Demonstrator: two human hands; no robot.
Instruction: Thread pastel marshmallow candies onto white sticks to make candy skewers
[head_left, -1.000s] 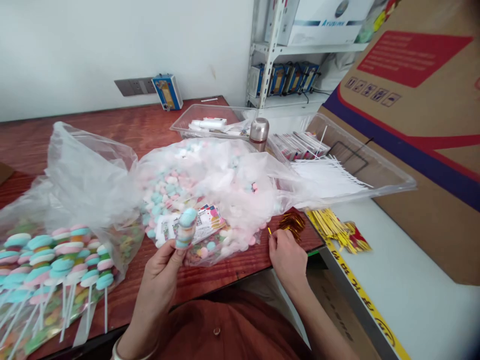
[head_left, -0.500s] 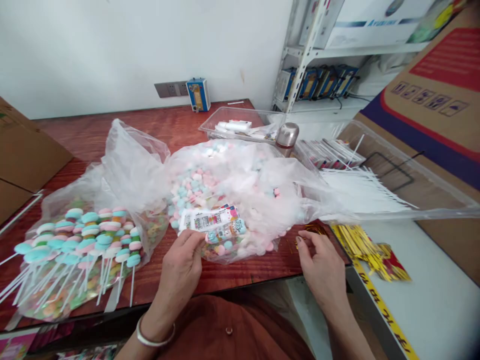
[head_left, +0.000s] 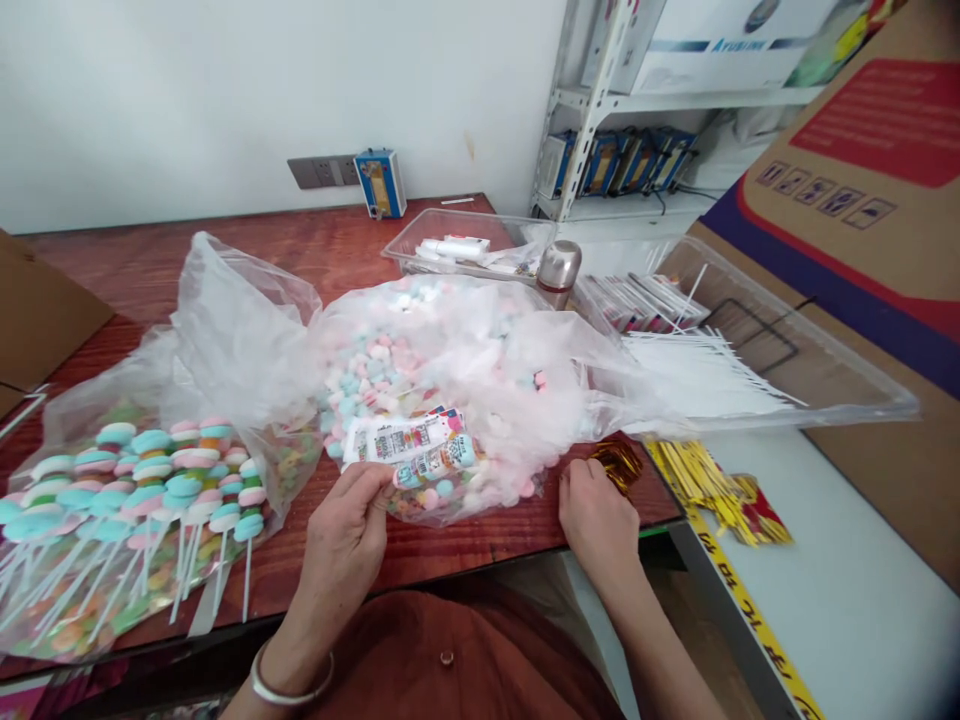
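Observation:
My left hand (head_left: 349,515) is closed in a pinch at the near end of a printed clear candy packet (head_left: 435,462). More flat printed wrappers (head_left: 397,440) lie just behind that packet. Under them spreads a big clear plastic bag (head_left: 480,350) of pink, blue and white marshmallows. My right hand (head_left: 600,510) is curled, knuckles up, at the table's front edge, beside a small pile of shiny gold twist ties (head_left: 619,465). Its fingertips point down and away, so whatever they hold is hidden.
Marshmallow sticks (head_left: 150,480) lie on a bag of gummy rings at left. A steel flask (head_left: 558,272) stands behind the marshmallow bag. At right are a clear bin (head_left: 847,405) with white sticks, gold tie bundles (head_left: 697,490) and a large carton (head_left: 862,220).
My right hand has moved left from over the gold ties, and its fingers have curled in. My left hand keeps its pinch on the packet. The view has shifted slightly right.

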